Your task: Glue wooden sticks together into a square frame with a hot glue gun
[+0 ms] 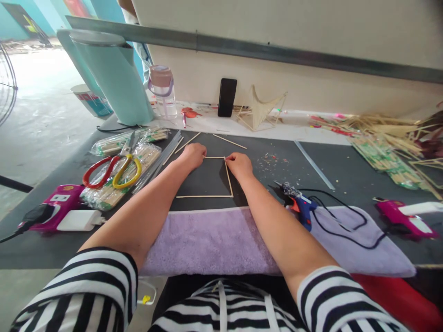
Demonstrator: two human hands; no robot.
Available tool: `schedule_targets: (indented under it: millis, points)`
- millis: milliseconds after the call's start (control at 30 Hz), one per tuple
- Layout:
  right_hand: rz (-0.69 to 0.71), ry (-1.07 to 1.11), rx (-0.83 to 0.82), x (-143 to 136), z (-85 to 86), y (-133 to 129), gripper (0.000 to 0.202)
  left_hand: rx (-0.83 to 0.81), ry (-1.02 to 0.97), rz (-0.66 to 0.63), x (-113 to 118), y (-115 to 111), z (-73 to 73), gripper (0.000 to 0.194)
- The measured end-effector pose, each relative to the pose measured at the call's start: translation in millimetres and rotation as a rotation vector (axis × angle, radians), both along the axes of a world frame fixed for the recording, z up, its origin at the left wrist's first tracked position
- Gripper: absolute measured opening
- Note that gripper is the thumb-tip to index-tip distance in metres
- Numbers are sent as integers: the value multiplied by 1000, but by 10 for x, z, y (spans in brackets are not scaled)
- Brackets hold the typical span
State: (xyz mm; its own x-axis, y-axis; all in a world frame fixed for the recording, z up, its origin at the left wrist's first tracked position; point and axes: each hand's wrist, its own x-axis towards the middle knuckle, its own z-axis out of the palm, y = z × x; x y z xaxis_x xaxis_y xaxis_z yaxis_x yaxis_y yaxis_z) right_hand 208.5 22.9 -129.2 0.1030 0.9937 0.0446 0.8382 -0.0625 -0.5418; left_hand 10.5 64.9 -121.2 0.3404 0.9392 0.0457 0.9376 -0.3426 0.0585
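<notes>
On the dark mat, thin wooden sticks form a three-sided frame (229, 179), with its bottom stick running left toward my left forearm. My left hand (194, 155) pinches the left end of the top stick (215, 157). At the upper right corner, my right hand (240, 165) has its fingertips closed on the joined stick ends. Two loose sticks lie beyond my hands, one (230, 141) between them and another (188, 142) behind my left hand. A blue glue gun (302, 207) rests right of my right forearm, partly on a purple towel (211, 240).
Scissors (128, 159) lie on bagged sticks (141, 161) at left, near a pink power strip (60, 205). A phone (227, 97), bottle (164, 92) and stick model (259, 110) stand at the back. More bagged sticks (384, 159) and another power strip (398, 216) are at right.
</notes>
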Motion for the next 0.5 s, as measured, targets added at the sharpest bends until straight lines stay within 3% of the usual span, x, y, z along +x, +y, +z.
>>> schedule_targets:
  millis: [267,500]
  points:
    - [-11,10,-16,-13,20,-32,20,-24,12,12,46,-105,108,24]
    - [-11,7,-21,-16,8,-19,20,-19,-24,4,5,-55,42,22]
